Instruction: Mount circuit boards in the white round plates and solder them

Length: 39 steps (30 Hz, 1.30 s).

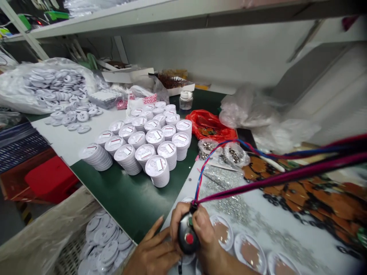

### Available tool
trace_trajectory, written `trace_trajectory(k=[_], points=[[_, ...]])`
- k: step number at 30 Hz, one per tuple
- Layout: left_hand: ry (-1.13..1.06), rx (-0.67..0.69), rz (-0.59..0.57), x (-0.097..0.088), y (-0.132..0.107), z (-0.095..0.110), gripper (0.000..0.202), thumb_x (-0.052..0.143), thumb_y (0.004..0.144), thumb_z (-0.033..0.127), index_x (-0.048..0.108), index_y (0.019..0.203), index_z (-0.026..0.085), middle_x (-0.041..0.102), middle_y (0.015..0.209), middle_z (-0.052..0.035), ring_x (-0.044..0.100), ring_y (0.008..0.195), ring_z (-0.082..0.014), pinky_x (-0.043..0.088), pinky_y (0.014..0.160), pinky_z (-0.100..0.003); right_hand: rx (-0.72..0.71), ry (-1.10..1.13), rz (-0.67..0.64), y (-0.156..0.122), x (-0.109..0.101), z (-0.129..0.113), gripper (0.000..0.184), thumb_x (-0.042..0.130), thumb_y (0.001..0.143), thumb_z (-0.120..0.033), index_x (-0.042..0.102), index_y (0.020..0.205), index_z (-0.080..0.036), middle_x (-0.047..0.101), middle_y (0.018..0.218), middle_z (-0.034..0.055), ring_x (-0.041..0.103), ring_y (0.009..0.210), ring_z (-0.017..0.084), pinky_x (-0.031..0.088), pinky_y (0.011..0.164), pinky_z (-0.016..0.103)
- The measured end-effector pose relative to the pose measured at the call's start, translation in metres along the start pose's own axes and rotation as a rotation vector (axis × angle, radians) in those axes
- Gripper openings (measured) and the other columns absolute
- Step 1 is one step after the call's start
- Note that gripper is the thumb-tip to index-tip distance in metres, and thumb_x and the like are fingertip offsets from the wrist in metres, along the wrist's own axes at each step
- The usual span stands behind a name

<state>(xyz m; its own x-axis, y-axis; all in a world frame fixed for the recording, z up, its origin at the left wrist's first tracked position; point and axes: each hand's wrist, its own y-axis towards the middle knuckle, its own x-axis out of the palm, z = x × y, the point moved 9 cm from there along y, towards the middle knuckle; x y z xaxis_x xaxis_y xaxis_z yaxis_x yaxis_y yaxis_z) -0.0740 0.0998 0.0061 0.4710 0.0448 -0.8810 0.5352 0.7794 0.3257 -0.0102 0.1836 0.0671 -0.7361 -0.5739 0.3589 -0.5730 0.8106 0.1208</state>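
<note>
My right hand (208,235) is wrapped round a black corded electric screwdriver (187,238), seen from its top end with a red button facing up. Its lower end is mostly hidden. Close beside it on the left is my left hand (155,250), fingers apart and nothing visible in them; some fingertips reach the tool's side. Under and beside the hands lie round white plastic housings, partly covered. To the right, a white housing (249,254) with a brownish disc inside sits in a row with others like it.
Stacked white round covers (157,166) stand on the green mat (123,202). Small metallic pieces (232,204) are strewn over the right worktop, with brown discs (298,194) beyond. Red and blue cables (243,187) cross from the right. A red bag (212,124) lies behind; a shelf (172,17) hangs overhead.
</note>
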Motion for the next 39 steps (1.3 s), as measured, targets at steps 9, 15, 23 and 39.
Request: trace_trajectory(k=[9,15,23,39], points=[[0.044,0.054,0.144,-0.023,0.011,-0.001,0.03,0.054,0.101,0.018,0.067,0.126,0.029,0.078,0.116,0.0031,0.067,0.12,-0.0165,0.009,0.13,-0.042,-0.164,0.141,0.22,-0.005,-0.064,-0.062,0.063,0.045,0.091,-0.074,0.07,0.07,-0.02,0.054,0.052,0.0014,0.049,0.044,0.014,0.037,0.042,0.026],[-0.012,-0.278,0.023,-0.021,0.073,-0.036,0.048,0.054,0.099,0.016,0.051,0.146,0.022,0.067,0.137,-0.0094,0.057,0.132,-0.0295,0.038,0.117,-0.06,-0.255,0.122,0.393,0.012,-0.1,-0.06,0.061,0.047,0.09,-0.07,0.066,0.061,-0.02,0.053,0.046,0.0002,0.049,0.039,0.014,0.037,0.041,0.026],[-0.086,-0.269,-0.072,-0.008,0.083,-0.044,0.056,0.053,0.099,0.013,0.039,0.153,0.02,0.066,0.139,-0.0106,0.051,0.139,-0.0304,0.032,0.118,-0.066,-0.225,0.132,0.372,0.021,-0.099,-0.033,0.06,0.045,0.094,-0.066,0.068,0.065,-0.019,0.056,0.048,0.0008,0.051,0.042,0.014,0.038,0.045,0.026],[-0.407,-0.29,0.088,-0.006,0.114,-0.012,0.015,0.077,0.087,0.012,0.066,0.08,0.019,0.069,0.08,0.0041,0.064,0.084,-0.0155,0.033,0.109,-0.042,-0.233,0.256,0.323,-0.004,-0.074,-0.087,0.06,0.055,0.086,-0.071,0.07,0.061,-0.018,0.052,0.044,0.0004,0.048,0.04,0.014,0.042,0.042,0.028]])
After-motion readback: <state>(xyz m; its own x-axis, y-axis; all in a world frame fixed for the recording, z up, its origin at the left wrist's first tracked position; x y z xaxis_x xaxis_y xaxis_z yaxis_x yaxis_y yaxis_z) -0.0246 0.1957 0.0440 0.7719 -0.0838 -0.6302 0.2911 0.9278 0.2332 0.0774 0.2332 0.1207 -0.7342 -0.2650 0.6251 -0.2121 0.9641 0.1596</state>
